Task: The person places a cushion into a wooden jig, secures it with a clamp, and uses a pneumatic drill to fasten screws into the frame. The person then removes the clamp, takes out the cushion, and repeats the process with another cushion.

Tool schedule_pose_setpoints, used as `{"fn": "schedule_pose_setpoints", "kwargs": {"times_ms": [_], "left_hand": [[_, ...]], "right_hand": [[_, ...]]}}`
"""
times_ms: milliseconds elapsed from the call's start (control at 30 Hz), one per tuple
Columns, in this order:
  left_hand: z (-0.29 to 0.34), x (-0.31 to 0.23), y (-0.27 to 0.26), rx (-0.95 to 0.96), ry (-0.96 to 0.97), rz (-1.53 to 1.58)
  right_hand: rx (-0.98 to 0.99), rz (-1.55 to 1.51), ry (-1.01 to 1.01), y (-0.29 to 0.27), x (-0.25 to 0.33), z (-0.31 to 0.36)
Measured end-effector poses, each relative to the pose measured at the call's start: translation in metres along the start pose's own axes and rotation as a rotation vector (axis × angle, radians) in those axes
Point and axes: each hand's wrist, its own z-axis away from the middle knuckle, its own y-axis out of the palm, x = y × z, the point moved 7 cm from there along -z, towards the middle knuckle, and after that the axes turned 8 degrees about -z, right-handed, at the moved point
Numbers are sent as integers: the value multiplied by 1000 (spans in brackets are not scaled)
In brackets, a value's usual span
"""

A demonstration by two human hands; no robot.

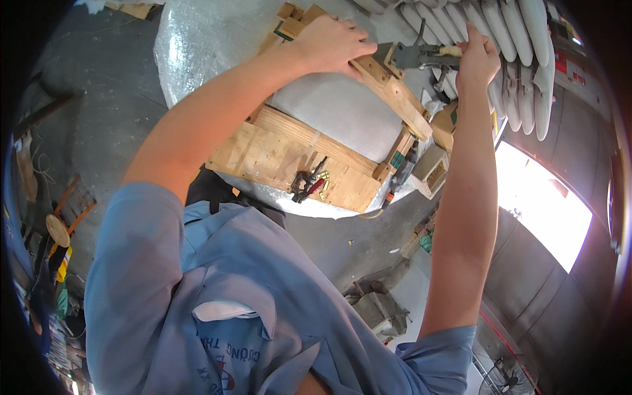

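Note:
Ahead of me is a wooden jig [316, 141] of bars and boards, set around a smooth grey surface. My left hand [329, 46] reaches over its far side, fingers bent and thumb against a wooden bar [395, 95]. Bolted near that bar's far end is a dark metal toggle clamp [415, 56] with a pale yellowish grip. At the outer end of this clamp, my right hand [478, 60] is closed on the handle, with one finger pointing up. On the jig's near board lie a dark tool with a red part [304, 185] and several small brass-coloured pieces [324, 176].
Clear plastic wrap [181, 59] covers the rounded table under the jig. Long pale curved pieces [507, 39] hang in rows beyond my right hand. Beside the jig's right end are a beige box [432, 172] and a cardboard box [446, 125]. A fan [508, 380] stands lower right.

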Motion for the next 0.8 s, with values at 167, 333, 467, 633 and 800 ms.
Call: {"fn": "schedule_pose_setpoints", "kwargs": {"times_ms": [167, 333, 467, 633, 800], "left_hand": [[-1, 1, 3, -21, 5, -7], [2, 2, 3, -89, 4, 12], [2, 3, 3, -101, -5, -8], [4, 2, 1, -151, 8, 16], [0, -1, 3, -109, 17, 2]], "right_hand": [[107, -71, 132, 1, -3, -4], [229, -161, 249, 7, -9, -14], [274, -144, 279, 13, -14, -33], [166, -240, 362, 35, -51, -62], [71, 45, 441, 56, -97, -66]]}}
